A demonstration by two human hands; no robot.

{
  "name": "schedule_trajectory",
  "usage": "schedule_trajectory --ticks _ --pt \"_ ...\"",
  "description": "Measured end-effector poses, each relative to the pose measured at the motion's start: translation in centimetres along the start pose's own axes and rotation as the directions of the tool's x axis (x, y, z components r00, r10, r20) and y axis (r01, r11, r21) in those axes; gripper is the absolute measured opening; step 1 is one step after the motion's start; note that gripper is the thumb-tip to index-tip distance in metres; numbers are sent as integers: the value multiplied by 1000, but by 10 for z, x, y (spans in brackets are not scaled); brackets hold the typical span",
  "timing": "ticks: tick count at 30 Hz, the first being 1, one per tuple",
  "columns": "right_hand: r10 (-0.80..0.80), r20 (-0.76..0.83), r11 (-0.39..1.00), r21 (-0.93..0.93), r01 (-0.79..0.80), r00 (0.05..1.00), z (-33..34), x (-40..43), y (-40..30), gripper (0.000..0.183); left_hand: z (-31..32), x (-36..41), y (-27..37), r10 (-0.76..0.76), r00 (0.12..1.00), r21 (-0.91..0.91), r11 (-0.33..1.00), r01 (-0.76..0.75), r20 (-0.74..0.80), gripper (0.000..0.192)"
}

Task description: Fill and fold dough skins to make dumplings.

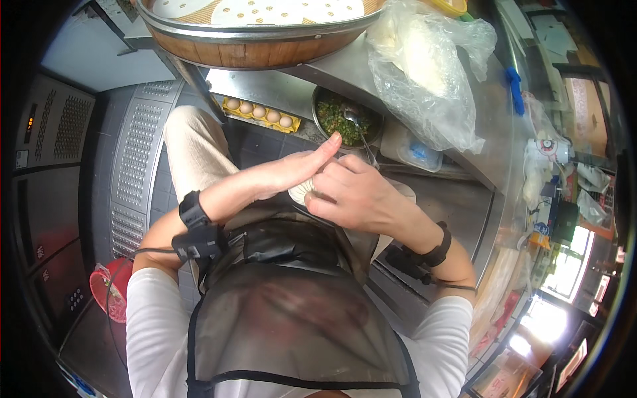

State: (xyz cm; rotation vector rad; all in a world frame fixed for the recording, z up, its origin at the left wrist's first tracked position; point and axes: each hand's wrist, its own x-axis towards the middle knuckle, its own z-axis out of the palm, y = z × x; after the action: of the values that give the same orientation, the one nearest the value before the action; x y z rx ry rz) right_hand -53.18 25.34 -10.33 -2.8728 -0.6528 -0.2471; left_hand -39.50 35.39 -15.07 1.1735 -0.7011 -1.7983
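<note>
A small pleated dough bun (300, 192) sits between my two hands, above my lap. My left hand (293, 171) cups it from the left, thumb pointing up and away. The fingers of my right hand (351, 191) are curled over its right side and pinch the dough at the top; they hide much of the bun. Just beyond the hands, a metal bowl (315, 112) holds a chopped green filling (331, 117) with bits of red and orange. A metal spoon (352, 117) rests in that filling, its handle leaning toward me.
A wooden steamer (239, 47) with perforated white liners stands on the metal counter (343, 62). Beside it lies a clear plastic bag (423, 89) with pale dough inside. Lower down are a yellow tray (293, 127) of several eggs and a plastic container (423, 154). A red basket (99, 293) stands at left.
</note>
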Motion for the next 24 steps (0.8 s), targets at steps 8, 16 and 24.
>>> schedule_trajectory --ticks 8,16,24 --pt "-34 19 998 -54 35 999 5 -3 3 13 -10 9 -15 -65 993 -83 994 74 101 86" --pt "520 -370 845 353 -402 770 -2 -18 8 21 -10 1 -12 154 987 -391 912 -125 43 77" --pt "442 -425 897 182 -404 790 20 5 -15 27 -1 2 -13 264 930 -439 825 -355 -256 76"
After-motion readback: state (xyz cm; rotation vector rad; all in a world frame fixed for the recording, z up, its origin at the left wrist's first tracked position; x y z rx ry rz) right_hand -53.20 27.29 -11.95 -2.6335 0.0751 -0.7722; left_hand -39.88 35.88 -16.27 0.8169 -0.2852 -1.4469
